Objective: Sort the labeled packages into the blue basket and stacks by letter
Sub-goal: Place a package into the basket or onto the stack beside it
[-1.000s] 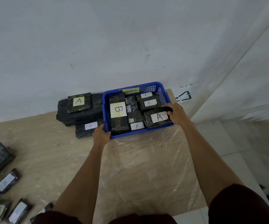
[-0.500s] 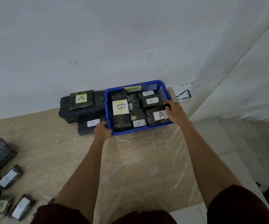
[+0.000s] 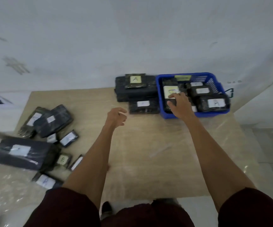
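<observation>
Right hand (image 3: pixel 180 104) was down in the blue basket (image 3: pixel 214 113), over the big yellow-labeled package (image 3: pixel 169 86) on its left side. Too blurry to tell if it gripped it. Left hand (image 3: pixel 117 117) hung loosely curled, holding nothing, above the surface (image 3: pixel 148 145) near the A stack (image 3: pixel 135 89). Loose packages (image 3: pixel 50 122) lay well off to the left.

Dim even light, motion blur, wide-angle distortion

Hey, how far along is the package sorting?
Partly done: several packages fill the blue basket, and an A stack sits beside it. In hand: the right hand touches a yellow-labelled package there; the left hand is empty. Left: the loose pile at far left.
</observation>
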Action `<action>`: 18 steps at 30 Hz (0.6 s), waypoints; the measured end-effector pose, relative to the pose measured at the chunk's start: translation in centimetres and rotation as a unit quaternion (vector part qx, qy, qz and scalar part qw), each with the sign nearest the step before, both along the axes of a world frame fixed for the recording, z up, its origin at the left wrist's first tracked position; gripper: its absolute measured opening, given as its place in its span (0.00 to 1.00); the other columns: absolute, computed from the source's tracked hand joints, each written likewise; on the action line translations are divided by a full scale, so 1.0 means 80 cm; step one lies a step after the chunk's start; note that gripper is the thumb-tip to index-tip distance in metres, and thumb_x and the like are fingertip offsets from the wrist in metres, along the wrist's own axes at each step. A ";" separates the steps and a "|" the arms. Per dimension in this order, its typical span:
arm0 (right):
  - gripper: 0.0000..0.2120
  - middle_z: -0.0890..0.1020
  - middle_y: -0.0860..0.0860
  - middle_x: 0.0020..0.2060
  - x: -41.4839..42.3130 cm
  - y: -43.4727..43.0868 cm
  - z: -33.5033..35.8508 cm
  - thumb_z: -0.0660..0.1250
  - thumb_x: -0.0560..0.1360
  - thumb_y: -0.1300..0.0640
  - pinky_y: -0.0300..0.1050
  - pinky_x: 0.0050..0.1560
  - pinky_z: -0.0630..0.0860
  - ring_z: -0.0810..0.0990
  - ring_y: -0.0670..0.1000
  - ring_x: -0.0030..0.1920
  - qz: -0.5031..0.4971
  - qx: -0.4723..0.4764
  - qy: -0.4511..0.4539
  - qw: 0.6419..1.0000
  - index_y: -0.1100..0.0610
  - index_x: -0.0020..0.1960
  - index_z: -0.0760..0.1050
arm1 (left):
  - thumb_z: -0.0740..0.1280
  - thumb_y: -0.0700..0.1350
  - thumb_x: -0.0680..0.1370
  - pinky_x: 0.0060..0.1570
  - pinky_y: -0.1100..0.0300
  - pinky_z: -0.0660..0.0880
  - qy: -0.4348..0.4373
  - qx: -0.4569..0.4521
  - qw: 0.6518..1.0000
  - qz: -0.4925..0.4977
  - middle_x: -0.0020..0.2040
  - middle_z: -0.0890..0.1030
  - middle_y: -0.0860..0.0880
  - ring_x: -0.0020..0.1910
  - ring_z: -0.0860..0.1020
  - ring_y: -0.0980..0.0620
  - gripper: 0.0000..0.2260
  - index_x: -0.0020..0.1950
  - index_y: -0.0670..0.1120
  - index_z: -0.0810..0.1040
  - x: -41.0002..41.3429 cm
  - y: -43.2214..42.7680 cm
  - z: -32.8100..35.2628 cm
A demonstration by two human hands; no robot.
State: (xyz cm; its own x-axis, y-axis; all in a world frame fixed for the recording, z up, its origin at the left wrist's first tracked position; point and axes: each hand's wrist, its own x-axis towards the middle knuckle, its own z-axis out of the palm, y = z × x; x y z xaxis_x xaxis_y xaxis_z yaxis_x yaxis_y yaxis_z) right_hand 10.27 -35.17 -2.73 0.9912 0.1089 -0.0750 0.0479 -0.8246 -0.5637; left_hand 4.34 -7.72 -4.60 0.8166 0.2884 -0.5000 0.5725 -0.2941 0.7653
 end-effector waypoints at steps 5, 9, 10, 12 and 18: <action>0.08 0.83 0.56 0.51 -0.085 0.138 -0.030 0.66 0.80 0.57 0.53 0.57 0.76 0.80 0.56 0.53 0.021 0.050 0.057 0.997 0.59 0.53 0.81 | 0.67 0.32 0.77 0.42 0.54 0.82 0.011 0.053 0.998 -0.044 0.43 0.82 0.41 0.42 0.80 0.47 0.10 0.54 0.43 0.82 -0.086 0.132 -0.015; 0.05 0.82 0.53 0.47 -0.169 0.222 -0.060 0.68 0.78 0.59 0.50 0.54 0.78 0.81 0.55 0.50 0.033 0.065 0.151 0.986 0.55 0.52 0.81 | 0.66 0.34 0.76 0.46 0.53 0.82 0.041 0.115 0.987 -0.108 0.44 0.82 0.42 0.43 0.81 0.46 0.10 0.53 0.46 0.81 -0.158 0.210 -0.036; 0.05 0.81 0.53 0.45 -0.188 0.238 -0.068 0.68 0.78 0.59 0.49 0.53 0.78 0.81 0.56 0.49 0.040 0.059 0.176 0.982 0.54 0.52 0.81 | 0.65 0.34 0.76 0.44 0.56 0.81 0.047 0.128 0.983 -0.120 0.44 0.82 0.43 0.42 0.80 0.47 0.11 0.53 0.47 0.81 -0.175 0.223 -0.042; 0.07 0.80 0.53 0.46 -0.221 0.268 -0.084 0.67 0.77 0.60 0.47 0.52 0.77 0.81 0.56 0.49 0.059 0.045 0.220 0.973 0.53 0.54 0.80 | 0.63 0.34 0.77 0.40 0.59 0.76 0.059 0.143 0.978 -0.138 0.46 0.81 0.44 0.43 0.79 0.48 0.13 0.53 0.48 0.80 -0.201 0.240 -0.055; 0.24 0.74 0.54 0.65 -0.281 0.340 -0.128 0.71 0.76 0.63 0.52 0.61 0.73 0.72 0.57 0.66 0.177 -0.121 0.229 0.950 0.52 0.71 0.72 | 0.67 0.32 0.76 0.45 0.60 0.75 0.059 0.130 0.976 -0.165 0.46 0.80 0.45 0.47 0.78 0.48 0.12 0.56 0.42 0.82 -0.252 0.257 -0.094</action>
